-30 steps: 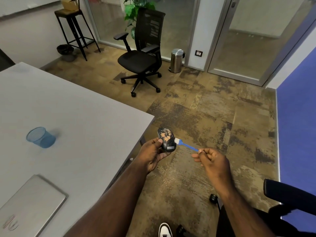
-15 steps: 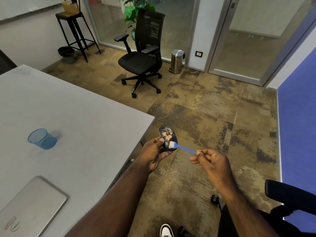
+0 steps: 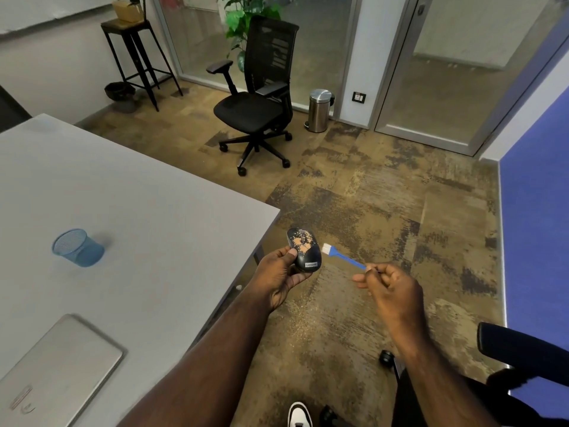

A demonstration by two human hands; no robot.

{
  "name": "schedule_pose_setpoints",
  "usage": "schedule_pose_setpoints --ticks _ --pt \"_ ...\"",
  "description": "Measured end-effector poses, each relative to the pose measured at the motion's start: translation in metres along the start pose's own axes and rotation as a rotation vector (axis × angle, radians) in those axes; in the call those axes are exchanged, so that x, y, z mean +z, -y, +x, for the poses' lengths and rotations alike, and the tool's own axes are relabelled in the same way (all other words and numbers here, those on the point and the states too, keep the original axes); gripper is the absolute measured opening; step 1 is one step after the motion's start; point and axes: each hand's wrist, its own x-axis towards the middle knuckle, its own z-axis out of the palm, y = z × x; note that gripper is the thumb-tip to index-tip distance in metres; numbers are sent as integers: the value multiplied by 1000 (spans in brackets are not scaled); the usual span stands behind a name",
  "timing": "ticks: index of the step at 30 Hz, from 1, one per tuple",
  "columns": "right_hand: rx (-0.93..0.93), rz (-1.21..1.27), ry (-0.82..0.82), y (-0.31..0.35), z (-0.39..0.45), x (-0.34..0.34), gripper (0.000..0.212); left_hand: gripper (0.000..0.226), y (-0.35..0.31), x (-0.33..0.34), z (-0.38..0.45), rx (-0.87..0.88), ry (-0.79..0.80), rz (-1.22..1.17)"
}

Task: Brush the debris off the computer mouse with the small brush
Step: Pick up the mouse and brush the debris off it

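Carpet (image 3: 385,211) speckled, perhaps debris | left hand (image 3: 278,277) grips mouse (image 3: 304,249) | right hand (image 3: 389,286) pinches brush (image 3: 341,258)

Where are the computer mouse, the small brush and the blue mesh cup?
computer mouse (image 3: 304,249), head view, on its debris-speckled top.
small brush (image 3: 345,260), head view, on the blue handle.
blue mesh cup (image 3: 78,248), head view, on its side wall.

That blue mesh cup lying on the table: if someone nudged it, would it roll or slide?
The blue mesh cup lies on its side on the grey table, so it would probably roll, likely curving since it looks tapered. Its open mesh wall suggests it is light and would move easily. Nothing touches it to stop it.
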Motion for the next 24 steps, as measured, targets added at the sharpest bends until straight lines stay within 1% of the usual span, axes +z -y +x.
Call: schedule_pose_setpoints --ticks 3,6,8,10,12,14,18,22,24 --pt "-19 -33 66 2 -1 2 14 22 1 -1 -1 0 14 10" --pt "24 -4 -7 -2 5 -2 11 23 3 -3 -2 -8 18 35" --pt "30 16 6 -1 8 -2 12 24 3 -4 -3 -14 27 46" --pt "15 -29 48 1 8 0 14 24 4 -5 -3 -17 40 57" --pt "38 -43 12 3 12 -2 12 23 4 -6 -4 -20 45 64" --pt "64 0 -33 2 19 -6 10 24 4 -6 -5 -23 47 64" --pt "33 -29 37 4 19 -3 9 24 2 -6 -7 -14 64 70" --pt "37 -15 -13 5 22 -5 11 24 2 -5 -8 -16 67 78" --pt "12 -24 27 7 22 -4 11 25 2 -6 -9 -13 68 80"
